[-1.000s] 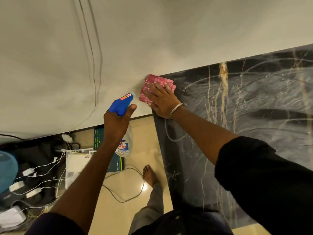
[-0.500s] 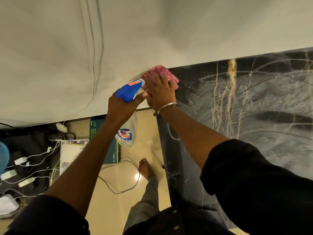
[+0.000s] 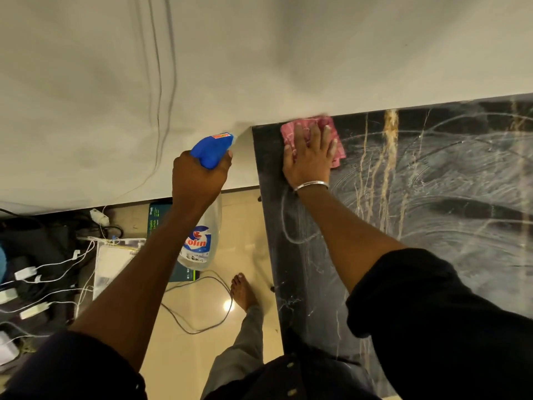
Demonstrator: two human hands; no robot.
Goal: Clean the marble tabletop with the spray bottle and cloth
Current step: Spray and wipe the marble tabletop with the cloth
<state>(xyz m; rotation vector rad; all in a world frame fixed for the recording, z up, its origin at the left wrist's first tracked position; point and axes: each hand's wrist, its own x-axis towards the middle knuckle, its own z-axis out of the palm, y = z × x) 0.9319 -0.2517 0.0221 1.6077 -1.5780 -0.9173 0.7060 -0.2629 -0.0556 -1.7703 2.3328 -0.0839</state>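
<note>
The black marble tabletop [image 3: 432, 203] with gold veins fills the right side, covered in whitish wipe streaks. A pink cloth [image 3: 336, 131] lies at its far left corner, against the wall. My right hand [image 3: 310, 157] presses flat on the cloth with straight, spread fingers. My left hand [image 3: 199, 180] grips the neck of a clear spray bottle [image 3: 199, 243] with a blue trigger head, held over the floor just left of the table's edge, nozzle toward the wall.
A pale wall [image 3: 259, 53] runs behind the table, with cables hanging down it. On the floor at left lie chargers and white cables [image 3: 43, 272], a white box [image 3: 115, 255] and a dark green box [image 3: 155, 220]. My bare foot [image 3: 243, 293] stands beside the table edge.
My right hand slid the cloth from the table's left edge rightward along the wall and flattened onto it. The left hand with the bottle drew apart from the right hand.
</note>
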